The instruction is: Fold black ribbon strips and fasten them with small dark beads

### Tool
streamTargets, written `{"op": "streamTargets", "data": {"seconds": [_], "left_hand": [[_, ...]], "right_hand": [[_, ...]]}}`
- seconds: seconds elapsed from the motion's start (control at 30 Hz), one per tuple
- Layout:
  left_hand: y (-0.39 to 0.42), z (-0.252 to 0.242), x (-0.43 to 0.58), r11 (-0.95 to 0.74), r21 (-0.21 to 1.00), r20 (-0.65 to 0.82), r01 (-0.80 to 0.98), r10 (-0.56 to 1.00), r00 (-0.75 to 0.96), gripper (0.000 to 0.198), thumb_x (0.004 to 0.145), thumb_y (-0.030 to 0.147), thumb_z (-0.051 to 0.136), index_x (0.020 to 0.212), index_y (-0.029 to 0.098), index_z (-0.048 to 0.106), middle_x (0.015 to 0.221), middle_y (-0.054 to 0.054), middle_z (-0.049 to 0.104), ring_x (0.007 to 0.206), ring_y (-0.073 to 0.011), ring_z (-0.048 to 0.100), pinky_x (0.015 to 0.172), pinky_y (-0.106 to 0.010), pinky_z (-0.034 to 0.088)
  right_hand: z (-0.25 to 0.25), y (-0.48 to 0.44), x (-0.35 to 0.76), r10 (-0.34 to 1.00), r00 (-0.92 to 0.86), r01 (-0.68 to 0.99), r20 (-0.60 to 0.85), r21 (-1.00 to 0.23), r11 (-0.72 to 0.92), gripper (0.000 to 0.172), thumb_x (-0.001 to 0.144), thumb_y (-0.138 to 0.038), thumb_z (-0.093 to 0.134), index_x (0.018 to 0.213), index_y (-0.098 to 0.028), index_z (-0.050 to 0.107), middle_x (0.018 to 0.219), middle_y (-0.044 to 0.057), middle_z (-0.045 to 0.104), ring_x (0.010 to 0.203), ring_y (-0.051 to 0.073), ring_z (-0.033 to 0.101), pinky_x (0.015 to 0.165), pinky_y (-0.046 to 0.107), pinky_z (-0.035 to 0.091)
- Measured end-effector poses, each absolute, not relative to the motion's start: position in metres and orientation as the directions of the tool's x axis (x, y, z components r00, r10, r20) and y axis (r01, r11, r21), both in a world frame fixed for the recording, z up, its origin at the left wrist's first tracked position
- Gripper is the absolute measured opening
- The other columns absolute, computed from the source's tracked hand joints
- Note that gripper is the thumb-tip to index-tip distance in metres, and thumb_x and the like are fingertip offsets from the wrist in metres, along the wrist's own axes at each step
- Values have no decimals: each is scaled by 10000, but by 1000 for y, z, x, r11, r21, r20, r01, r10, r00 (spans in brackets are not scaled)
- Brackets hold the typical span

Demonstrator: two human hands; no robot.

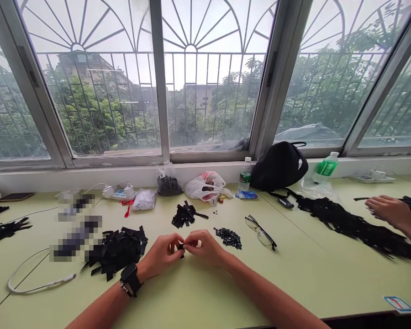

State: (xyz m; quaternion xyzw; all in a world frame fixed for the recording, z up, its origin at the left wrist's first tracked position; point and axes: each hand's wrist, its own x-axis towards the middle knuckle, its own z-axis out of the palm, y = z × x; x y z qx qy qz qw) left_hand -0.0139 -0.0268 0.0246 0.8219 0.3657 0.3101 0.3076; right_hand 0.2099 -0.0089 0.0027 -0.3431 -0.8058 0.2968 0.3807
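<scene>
Left hand (pixel 160 256) and right hand (pixel 205 249) pinch a small black piece (pixel 181 247) between their fingertips. Black beads (pixel 228 238) lie just beyond the right hand, a heap of black strips (pixel 118 251) beside the left, both piles still plentiful.

Fabric strips (pixel 118 250) left of beads (pixel 229 238), eyeglasses (pixel 260 232) right, all on table (pixel 294 283)

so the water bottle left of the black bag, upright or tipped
Upright: the water bottle stands on its base, cap at the top, just left of the black bag.
</scene>
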Motion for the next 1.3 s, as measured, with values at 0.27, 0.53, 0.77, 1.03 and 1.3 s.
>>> {"op": "streamTargets", "data": {"seconds": [0.27, 0.53, 0.77, 1.03, 1.3], "left_hand": [[-25, 23, -13, -546, 728, 317, 414, 804, 503, 214, 959, 336, 637, 872, 162, 725, 682, 25, 594, 628, -115, 473, 587, -224, 363], [-22, 18, -15, -543, 738, 299, 400, 795, 527, 251, 968, 316, 603, 859, 151, 759, 709, -11, 682, 630, -118, 478, 586, -225, 353], [-22, 18, -16, -527, 752, 289, 397, 804, 520, 189, 920, 259, 615, 867, 147, 757, 671, 12, 626, 610, -111, 456, 572, -225, 322], [-22, 20, -15, -519, 783, 294, 343, 795, 531, 529, 1062, 500, 473, 715, 140, 644, 616, 32, 476, 599, -108, 370, 569, -246, 284], [-22, 20, -15, -518, 758, 255, 396, 794, 552, 329, 965, 378, 600, 742, 142, 655, 623, 43, 472, 606, -103, 349, 549, -229, 258]], "right_hand": [[9, -13, 211, 819, -500, 299, 283, -831, 469, 296, 959, -443, 651, 904, -167, 745, 770, 26, 689, 669, 140, 533, 614, 252, 423], [18, -16, 213, 823, -515, 248, 241, -877, 412, 445, 1013, -565, 551, 864, -173, 698, 762, 24, 662, 688, 149, 553, 645, 260, 444], [8, -12, 214, 822, -522, 272, 228, -869, 413, 329, 935, -496, 684, 905, -171, 712, 744, 3, 640, 666, 134, 495, 607, 252, 392], [4, -11, 212, 829, -489, 294, 271, -844, 449, 310, 958, -474, 662, 885, -175, 703, 723, -5, 616, 654, 126, 470, 597, 247, 378], [10, -12, 212, 826, -504, 214, 252, -890, 402, 360, 947, -520, 681, 929, -163, 727, 801, 25, 690, 683, 131, 509, 606, 245, 391]]}}
